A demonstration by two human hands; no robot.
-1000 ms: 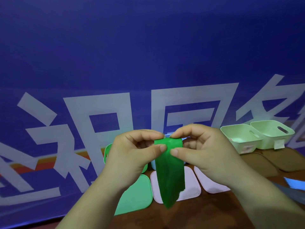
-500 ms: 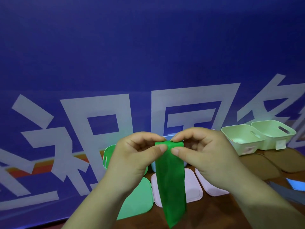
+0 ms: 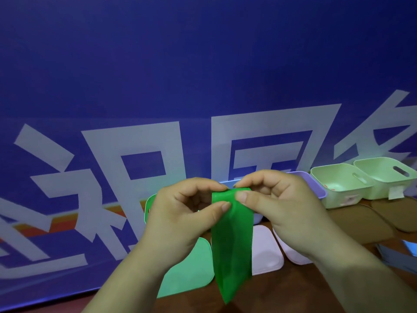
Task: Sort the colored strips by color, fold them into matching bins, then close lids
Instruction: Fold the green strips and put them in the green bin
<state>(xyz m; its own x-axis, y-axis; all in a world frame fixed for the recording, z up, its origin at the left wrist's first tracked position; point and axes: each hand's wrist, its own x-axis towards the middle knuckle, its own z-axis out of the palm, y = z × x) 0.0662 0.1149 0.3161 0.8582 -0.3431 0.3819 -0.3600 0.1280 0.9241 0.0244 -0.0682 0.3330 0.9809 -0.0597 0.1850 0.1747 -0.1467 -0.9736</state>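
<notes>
Closest to the camera, both forearms come in from the bottom edge, cut off by the frame. The brown table [image 3: 282,292] shows between them. The green strip [image 3: 232,245] hangs straight down in the air above it, lower end narrowing to a point, so it's not in any bin.

Behind the strip there's a row of lids lying flat: a green lid [image 3: 189,269] partly covered by the left wrist, a pale lid [image 3: 266,249] with its left side behind the strip, and a second pale lid [image 3: 291,253] mostly under the right hand.

Left hand [image 3: 182,213] and right hand [image 3: 284,211] both pinch the strip's top edge, thumb against curled fingertips, nearly touching each other. That edge looks folded over, but I can't say for sure.

At the right edge there's a dark stack [image 3: 397,258], blurry and cropped, can't tell what it is. Two brown lids [image 3: 365,222] lie further back.

The green bin [image 3: 149,206] only shows a bit of rim past the left hand. A light blue rim [image 3: 226,183] peeks out between the hands, and the lilac bin [image 3: 316,188] is half blocked by the right hand. Two pale green bins [image 3: 338,184] sit side by side against the blue banner [image 3: 203,64], whose big white characters run off the frame.
</notes>
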